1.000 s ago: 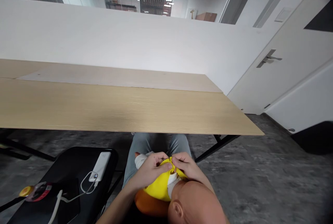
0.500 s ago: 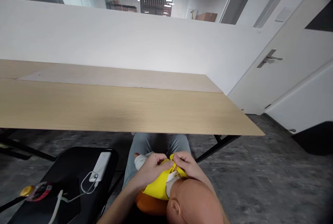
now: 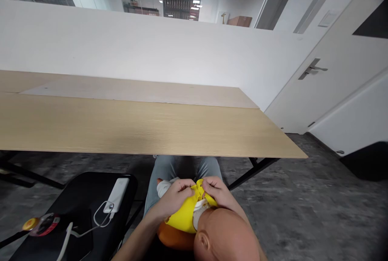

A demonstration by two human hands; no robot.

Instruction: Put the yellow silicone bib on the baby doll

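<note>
A bald baby doll [image 3: 226,236] lies on my lap below the table edge, with its head toward me. It wears a yellow bib [image 3: 183,216] over white clothing, and an orange part shows beneath it. My left hand [image 3: 175,197] pinches the bib's left strap end with closed fingers. My right hand [image 3: 216,192] pinches the other strap end close beside it, near the doll's neck. Both hands meet over the bib's top edge. My jeans-clad knees [image 3: 169,168] show just past them.
A long light wooden table [image 3: 136,123] spans the view in front of me, with a white partition behind it. A black chair seat [image 3: 81,204] at my left carries a white power bank [image 3: 117,194] with a cable and a yellow-red object [image 3: 41,224]. A white door stands at the right.
Both hands have shifted slightly upward and closer together on the bib's strap ends. The doll's head has moved a little left. Nothing else has moved.
</note>
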